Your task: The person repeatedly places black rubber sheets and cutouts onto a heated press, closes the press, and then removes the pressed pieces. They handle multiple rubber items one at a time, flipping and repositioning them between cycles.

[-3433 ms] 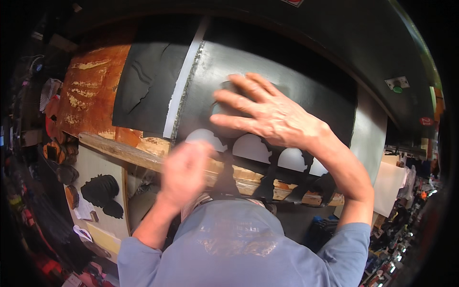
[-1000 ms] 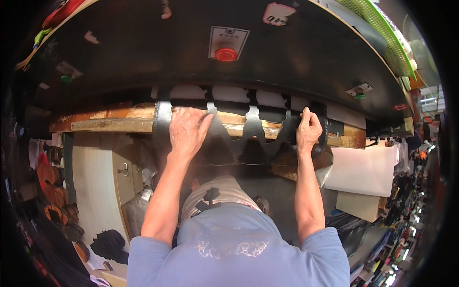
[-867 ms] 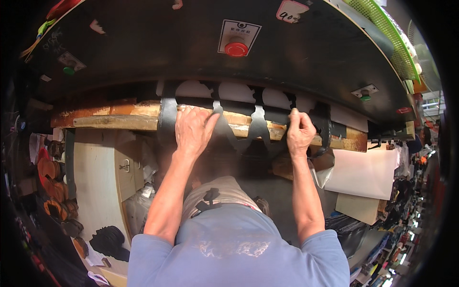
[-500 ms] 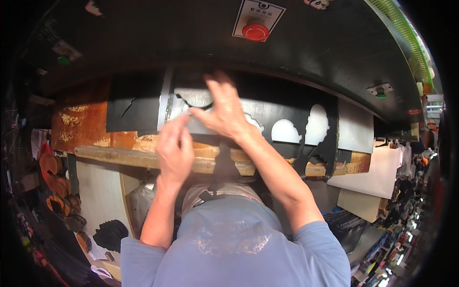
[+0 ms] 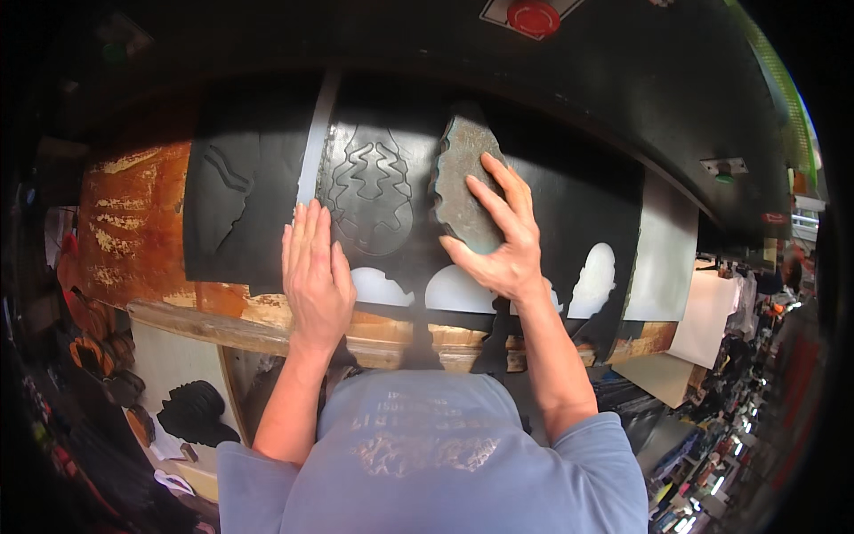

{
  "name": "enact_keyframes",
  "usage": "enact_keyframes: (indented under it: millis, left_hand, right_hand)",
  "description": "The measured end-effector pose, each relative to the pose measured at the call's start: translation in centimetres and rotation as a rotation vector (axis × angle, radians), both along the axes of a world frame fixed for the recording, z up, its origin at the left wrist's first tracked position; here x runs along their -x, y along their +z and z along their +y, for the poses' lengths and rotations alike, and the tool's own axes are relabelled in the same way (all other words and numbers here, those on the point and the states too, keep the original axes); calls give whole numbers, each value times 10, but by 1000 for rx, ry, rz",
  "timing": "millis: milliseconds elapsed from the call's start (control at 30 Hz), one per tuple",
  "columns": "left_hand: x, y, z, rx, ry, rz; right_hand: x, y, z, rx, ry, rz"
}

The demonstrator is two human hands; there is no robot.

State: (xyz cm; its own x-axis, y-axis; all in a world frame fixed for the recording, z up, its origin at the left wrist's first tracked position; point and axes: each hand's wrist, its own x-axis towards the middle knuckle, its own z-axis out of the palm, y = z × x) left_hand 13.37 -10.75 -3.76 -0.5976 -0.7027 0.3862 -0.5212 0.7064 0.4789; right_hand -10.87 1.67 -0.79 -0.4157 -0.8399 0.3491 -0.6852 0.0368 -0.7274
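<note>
While the right hand (image 5: 509,245) rests with spread fingers on a grey-brown, wavy-edged, sole-shaped block (image 5: 464,169) lying on a smooth black sheet (image 5: 569,191), the flat left hand (image 5: 318,276), its fingers pressed together, is over the sheet's left edge, beside a sole-shaped outline (image 5: 369,191) marked in the black surface.
</note>
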Motion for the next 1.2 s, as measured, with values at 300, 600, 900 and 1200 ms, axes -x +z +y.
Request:
enact_keyframes:
  millis: [300, 600, 900, 1200]
  left_hand:
    - [-28, 29, 62, -347, -353, 245]
    - [-29, -10, 93, -66, -329, 156]
    - [-27, -11, 93, -34, -240, 79]
    - [3, -6, 116, -360, 34, 170]
  right_hand:
    - [10, -30, 7, -61, 71, 273]
    - [18, -8, 25, -10, 138, 182]
    - [163, 78, 183, 439, -990, 292]
    - [22, -39, 224, 158, -534, 336]
